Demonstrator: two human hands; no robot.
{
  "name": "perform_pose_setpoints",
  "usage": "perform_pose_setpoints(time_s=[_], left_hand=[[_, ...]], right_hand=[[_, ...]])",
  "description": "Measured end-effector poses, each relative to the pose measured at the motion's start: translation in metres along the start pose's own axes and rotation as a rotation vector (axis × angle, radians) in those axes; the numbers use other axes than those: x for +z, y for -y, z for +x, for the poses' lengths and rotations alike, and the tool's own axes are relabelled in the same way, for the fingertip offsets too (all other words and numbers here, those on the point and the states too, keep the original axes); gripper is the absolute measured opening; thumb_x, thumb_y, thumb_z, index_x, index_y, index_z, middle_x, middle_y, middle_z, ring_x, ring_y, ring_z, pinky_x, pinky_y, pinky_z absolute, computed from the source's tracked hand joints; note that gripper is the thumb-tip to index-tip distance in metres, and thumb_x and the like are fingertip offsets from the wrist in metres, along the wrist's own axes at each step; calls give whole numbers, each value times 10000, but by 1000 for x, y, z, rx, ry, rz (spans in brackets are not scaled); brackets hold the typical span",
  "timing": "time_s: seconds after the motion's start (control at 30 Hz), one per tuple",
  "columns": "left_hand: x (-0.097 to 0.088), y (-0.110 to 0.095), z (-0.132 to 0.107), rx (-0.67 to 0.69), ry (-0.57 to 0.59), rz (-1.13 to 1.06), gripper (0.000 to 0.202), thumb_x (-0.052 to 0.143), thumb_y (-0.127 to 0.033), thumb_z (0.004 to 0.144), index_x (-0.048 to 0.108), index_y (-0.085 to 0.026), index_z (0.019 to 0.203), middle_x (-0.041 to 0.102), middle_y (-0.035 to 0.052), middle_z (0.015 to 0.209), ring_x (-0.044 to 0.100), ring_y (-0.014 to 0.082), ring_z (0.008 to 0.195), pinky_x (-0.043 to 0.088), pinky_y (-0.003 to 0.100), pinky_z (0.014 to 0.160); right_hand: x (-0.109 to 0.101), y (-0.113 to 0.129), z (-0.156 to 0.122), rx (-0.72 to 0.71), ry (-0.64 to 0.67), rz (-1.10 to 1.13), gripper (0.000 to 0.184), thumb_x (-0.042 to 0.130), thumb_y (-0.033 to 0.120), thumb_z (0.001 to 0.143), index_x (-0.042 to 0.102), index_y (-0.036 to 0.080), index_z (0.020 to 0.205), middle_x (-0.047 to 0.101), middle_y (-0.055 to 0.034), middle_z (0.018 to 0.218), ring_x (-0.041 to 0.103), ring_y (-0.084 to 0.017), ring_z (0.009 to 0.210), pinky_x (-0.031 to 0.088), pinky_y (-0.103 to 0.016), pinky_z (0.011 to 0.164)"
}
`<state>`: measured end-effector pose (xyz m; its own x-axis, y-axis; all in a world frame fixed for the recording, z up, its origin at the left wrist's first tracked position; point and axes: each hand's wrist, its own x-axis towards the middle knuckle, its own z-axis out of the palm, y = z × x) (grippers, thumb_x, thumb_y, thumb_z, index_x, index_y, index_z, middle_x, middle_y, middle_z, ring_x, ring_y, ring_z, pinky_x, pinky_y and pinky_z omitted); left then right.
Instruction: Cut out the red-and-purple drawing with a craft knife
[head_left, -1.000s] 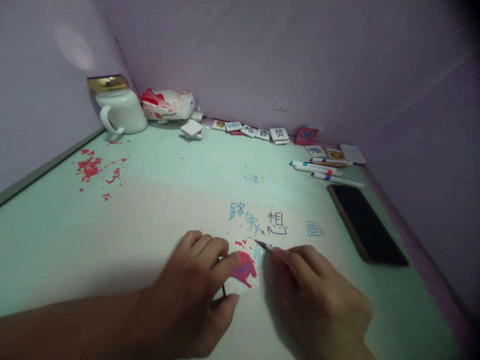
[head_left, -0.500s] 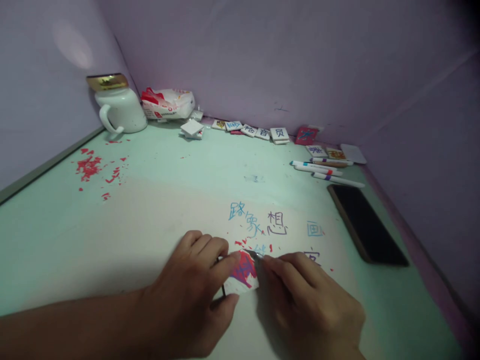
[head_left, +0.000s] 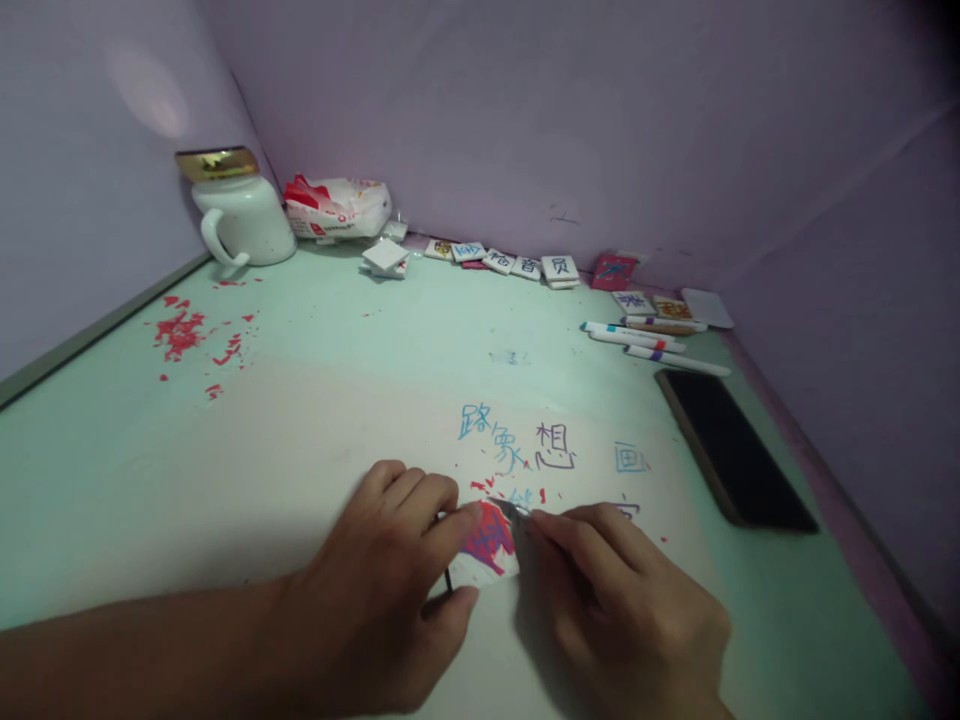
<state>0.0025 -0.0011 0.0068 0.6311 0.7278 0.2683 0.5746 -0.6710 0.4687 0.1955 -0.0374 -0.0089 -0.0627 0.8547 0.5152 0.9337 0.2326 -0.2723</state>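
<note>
My left hand point(head_left: 390, 580) pins a small white tile point(head_left: 486, 550) to the table, fingers curled around its left edge. Most of the tile's face is red and purple paint. My right hand point(head_left: 622, 610) is closed on a thin metal-tipped tool point(head_left: 514, 509) whose tip touches the tile's upper right edge. Small red flakes point(head_left: 480, 486) lie just beyond the tile. Blue and purple handwritten characters point(head_left: 525, 445) mark the pale green table point(head_left: 300, 400) past the hands.
A black phone point(head_left: 731, 450) lies at the right. Several marker pens point(head_left: 645, 340) sit beyond it, and a row of small tiles point(head_left: 517, 265) lines the back wall. A white mug point(head_left: 244, 215) and a snack packet point(head_left: 337, 208) occupy the far left corner, with red scrapings point(head_left: 184, 335) near the left edge.
My right hand has pulled the tool leftward from the table writing onto the tile's upper right edge. My left hand and the tile have stayed put.
</note>
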Motion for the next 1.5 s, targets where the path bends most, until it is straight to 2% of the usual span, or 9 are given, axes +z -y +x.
perform_pose_setpoints(time_s=[0.13,0.23,0.4,0.5,0.63,0.9,1.17,1.4,1.5], left_hand=[[0,1,0,36,-29,-5,161,544,-145,779,547,-158,940,568,91,900,505,251,793,419,445,744],[-1,1,0,22,0,2,155,559,-153,773,549,-170,926,568,86,907,500,247,785,415,430,731],[-1,1,-1,-21,21,-17,200,571,-151,750,540,-186,944,582,81,947,511,252,817,420,433,760],[0,1,-3,-39,14,-25,333,566,-135,735,520,-184,1061,591,84,1013,524,261,873,424,445,802],[2,3,-4,-62,-9,-6,494,563,-113,715,477,-179,1197,583,90,1092,526,274,942,417,465,849],[8,8,-2,-74,-59,7,370,601,-144,729,557,-185,1094,574,71,1011,533,271,900,415,467,808],[8,9,-2,-70,-56,7,431,666,-112,678,563,-189,1090,568,62,999,528,268,893,401,456,801],[7,8,-1,-82,-36,14,439,682,-114,671,560,-202,1084,566,54,981,525,264,876,403,451,791],[8,8,-1,-87,-40,17,420,670,-111,674,565,-205,1070,564,53,970,528,261,871,402,445,789]], right_hand=[[3,-3,4,-23,-16,-100,176,567,260,893,694,260,772,663,59,664,568,-115,508,299,-285,464],[3,-8,7,-11,-55,-126,193,557,271,899,700,257,771,663,56,652,575,-111,494,295,-281,442],[2,-12,4,17,-22,109,76,618,239,865,691,242,842,674,51,693,606,-86,532,391,-218,469],[1,-13,3,88,25,267,57,619,243,869,675,239,858,686,47,718,630,-76,570,450,-174,505],[0,-16,5,196,100,270,122,571,297,894,678,248,863,708,33,712,654,-105,573,470,-192,499],[-3,-19,9,20,93,136,198,466,250,933,659,236,893,724,26,746,697,-131,624,464,-216,507],[1,-15,9,26,115,173,217,496,351,957,662,248,860,704,51,715,676,-120,585,448,-211,486],[3,-18,5,37,200,228,122,567,319,931,671,261,907,684,32,821,655,-98,630,437,-199,524],[4,-16,5,65,226,238,129,569,315,923,683,269,882,664,33,769,632,-116,625,429,-218,526]])
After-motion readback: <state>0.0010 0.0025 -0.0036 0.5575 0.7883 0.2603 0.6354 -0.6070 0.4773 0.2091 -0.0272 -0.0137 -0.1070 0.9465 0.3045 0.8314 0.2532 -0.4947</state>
